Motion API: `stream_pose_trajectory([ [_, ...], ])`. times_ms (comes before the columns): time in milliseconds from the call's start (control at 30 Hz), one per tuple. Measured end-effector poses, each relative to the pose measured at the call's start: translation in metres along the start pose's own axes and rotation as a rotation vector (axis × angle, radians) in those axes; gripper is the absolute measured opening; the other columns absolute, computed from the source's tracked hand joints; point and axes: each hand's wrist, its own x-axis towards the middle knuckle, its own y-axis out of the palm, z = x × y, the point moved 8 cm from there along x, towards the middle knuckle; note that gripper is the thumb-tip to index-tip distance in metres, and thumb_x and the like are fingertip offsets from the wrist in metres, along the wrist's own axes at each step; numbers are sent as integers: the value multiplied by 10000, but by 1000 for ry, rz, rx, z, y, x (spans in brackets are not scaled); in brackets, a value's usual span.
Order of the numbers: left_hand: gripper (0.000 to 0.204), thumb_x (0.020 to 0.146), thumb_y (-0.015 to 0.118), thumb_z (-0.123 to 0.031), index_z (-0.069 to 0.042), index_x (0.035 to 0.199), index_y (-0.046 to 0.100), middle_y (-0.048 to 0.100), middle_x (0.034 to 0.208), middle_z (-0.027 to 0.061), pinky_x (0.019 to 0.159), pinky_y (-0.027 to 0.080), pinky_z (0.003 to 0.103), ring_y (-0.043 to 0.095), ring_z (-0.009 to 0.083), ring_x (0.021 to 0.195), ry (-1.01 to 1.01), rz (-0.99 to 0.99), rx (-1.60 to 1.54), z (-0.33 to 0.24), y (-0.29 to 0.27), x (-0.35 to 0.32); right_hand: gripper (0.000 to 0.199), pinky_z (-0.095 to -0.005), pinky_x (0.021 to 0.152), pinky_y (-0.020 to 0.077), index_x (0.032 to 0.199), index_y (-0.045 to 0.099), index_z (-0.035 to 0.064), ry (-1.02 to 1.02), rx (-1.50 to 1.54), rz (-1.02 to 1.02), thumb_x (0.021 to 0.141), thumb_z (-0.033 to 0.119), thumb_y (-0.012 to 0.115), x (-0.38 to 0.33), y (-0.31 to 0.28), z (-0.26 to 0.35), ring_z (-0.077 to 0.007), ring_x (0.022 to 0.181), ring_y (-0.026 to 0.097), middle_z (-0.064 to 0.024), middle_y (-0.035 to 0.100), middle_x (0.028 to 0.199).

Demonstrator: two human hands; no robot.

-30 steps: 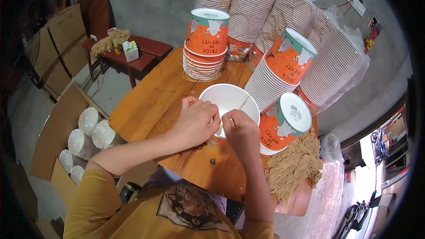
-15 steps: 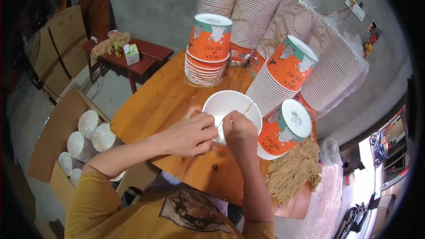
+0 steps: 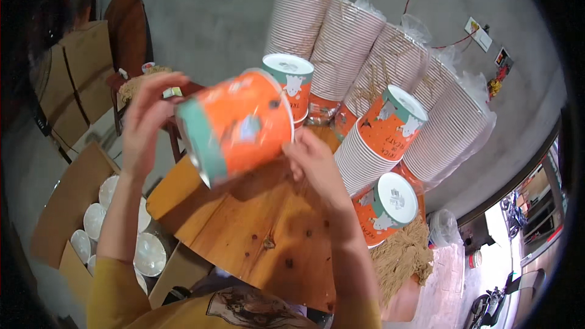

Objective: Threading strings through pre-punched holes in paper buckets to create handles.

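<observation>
An orange and green paper bucket (image 3: 247, 128) with printed figures is held up tilted over the table, its green base end to the left. At its rim, my right hand (image 3: 314, 161) pinches the edge between thumb and fingers. My left hand (image 3: 149, 116) is beside the base end with fingers stretched out and blurred; whether it touches the bucket I cannot make out. Behind it stands an upside-down stack of like buckets (image 3: 292, 76). To the right are a taller inverted stack (image 3: 393, 119) and a shorter one (image 3: 390, 207).
Tall plastic-wrapped stacks of buckets (image 3: 347, 45) line the far side of the wooden table (image 3: 268, 231). A bundle of tan cords (image 3: 399, 256) lies at its right edge. On the left, an open cardboard box (image 3: 64, 219) holds several white-mouthed buckets. A red bench (image 3: 116, 82) stands behind.
The bucket has been lifted from the table and turned on its side, its printed outside now showing. My left hand has risen left and opened; my right hand has moved to the rim.
</observation>
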Motion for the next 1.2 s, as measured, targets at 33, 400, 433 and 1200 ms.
stream_pose_trajectory([
  [33, 305, 912, 479, -106, -9, 1191, 555, 567, 1160, 66, 968, 416, 315, 540, 156, 1095, 57, -99, -10, -6, -15, 1, 150, -199, 470, 400, 931, 585, 88, 1, 90, -35, 935, 237, 590, 20, -6, 6, -73, 528, 496, 19, 543, 659],
  [400, 205, 933, 541, -111, -25, 1118, 564, 619, 994, 54, 893, 446, 282, 593, 139, 959, -503, -120, -96, 99, -8, -106, 158, -230, 434, 394, 870, 558, 129, 140, 939, -473, 944, 260, 606, 121, -87, -132, -68, 521, 451, 45, 490, 630],
  [433, 197, 940, 555, -105, -24, 1120, 564, 617, 976, 51, 881, 459, 275, 600, 139, 956, -535, -103, -127, 106, 1, -113, 157, -238, 434, 404, 888, 566, 124, 113, 888, -476, 944, 265, 606, 118, -85, -142, -79, 527, 471, 37, 494, 634],
  [1200, 332, 980, 538, -244, -77, 1266, 527, 621, 1115, 25, 799, 495, 275, 597, 116, 912, -1203, 596, -712, 161, 343, -227, 153, -403, 741, 468, 995, 564, 13, -60, -886, -758, 879, 88, 630, -198, -160, 30, -309, 827, 582, -160, 592, 890],
])
